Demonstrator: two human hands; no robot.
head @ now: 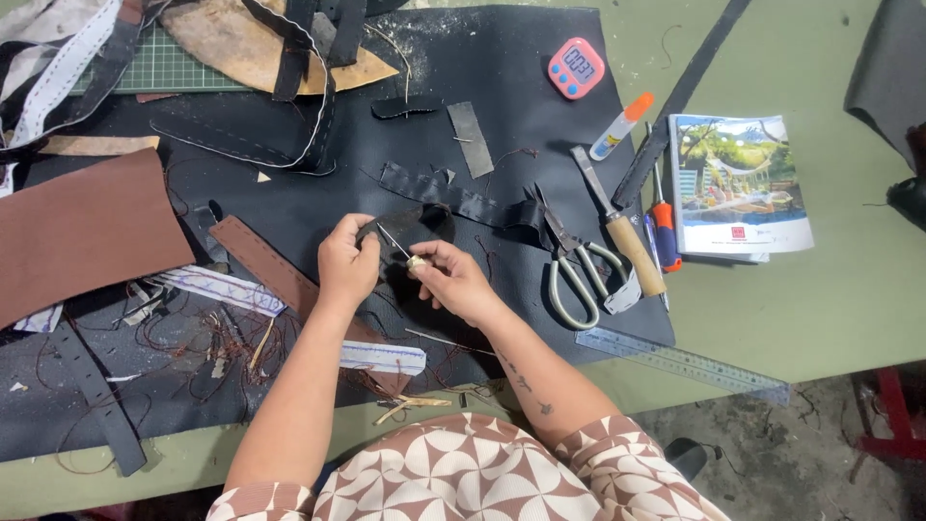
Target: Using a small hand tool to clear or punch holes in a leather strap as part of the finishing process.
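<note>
Two hands are at work: one left hand (347,262) and one right hand (453,280), sharing one small black leather piece (410,230) and one thin awl (397,245). On the table lie one pair of scissors (571,265), one wooden-handled knife (619,227), one red-handled screwdriver (662,224), one clear ruler (680,363), one glue bottle with an orange cap (620,127), one pink timer (576,68) and one booklet (738,185). There are two brown leather pieces, a large sheet (82,232) and a narrow stitched strip (275,272) (loose thread scraps are too tangled to count). One green cutting mat (164,69) shows at the top.
</note>
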